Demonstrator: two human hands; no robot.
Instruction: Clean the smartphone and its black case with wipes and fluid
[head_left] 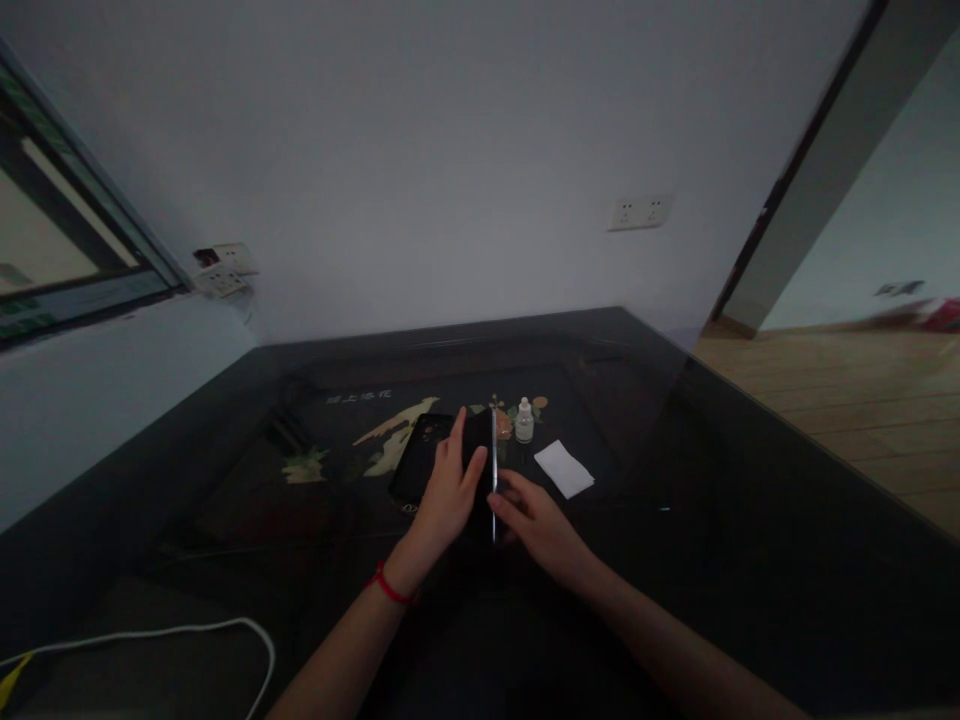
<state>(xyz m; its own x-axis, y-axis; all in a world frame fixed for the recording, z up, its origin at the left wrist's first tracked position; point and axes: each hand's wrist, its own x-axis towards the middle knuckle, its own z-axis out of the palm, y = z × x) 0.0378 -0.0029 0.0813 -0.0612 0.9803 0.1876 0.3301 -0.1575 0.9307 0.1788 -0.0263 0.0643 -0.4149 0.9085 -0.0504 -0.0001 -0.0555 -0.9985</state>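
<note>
A dark smartphone (481, 440) is held tilted up on its side above the table, so its thin bright edge faces me. My left hand (448, 485) grips it from the left, thumb and fingers against the dark face. On the other side, the thumb and fingers of my right hand (534, 515) pinch the lower part of the bright edge. Partly behind my left hand lies a black phone case (412, 468) with camera cut-outs. A small white-capped bottle (524, 422) stands to the right of the phone, and a folded white cloth or tissue (565, 469) lies beyond my right hand.
The dark, glossy table (675, 580) bears a printed flower pattern and reaches to the wall. A white cable (187, 628) curves across the lower left. Wall sockets (639, 212) are at the right, with more sockets (225, 270) near the window.
</note>
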